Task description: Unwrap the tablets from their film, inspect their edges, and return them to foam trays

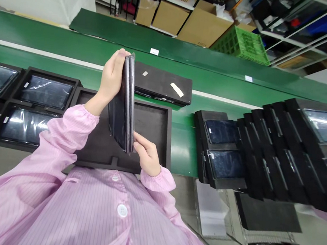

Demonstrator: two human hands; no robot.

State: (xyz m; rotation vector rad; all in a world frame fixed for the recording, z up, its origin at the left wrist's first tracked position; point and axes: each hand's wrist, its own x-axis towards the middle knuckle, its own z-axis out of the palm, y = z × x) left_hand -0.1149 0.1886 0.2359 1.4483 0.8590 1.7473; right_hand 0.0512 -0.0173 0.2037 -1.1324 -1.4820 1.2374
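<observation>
Two thin tablets, pressed face to face, stand nearly on edge above the black foam tray in front of me. My left hand grips their upper end, fingers wrapped behind. Lower down, my right hand pinches the near corner between thumb and fingers. A dark face of one tablet shows on the left, and the grey side edges with small speaker holes turn toward me. The part of the tray that I can see holds nothing but its notch at the front.
Behind the tray lies a black foam block with tape scraps. Trays of wrapped tablets sit at left; a leaning row of foam trays with tablets stands at right. The green conveyor runs across, with cartons and a green crate beyond.
</observation>
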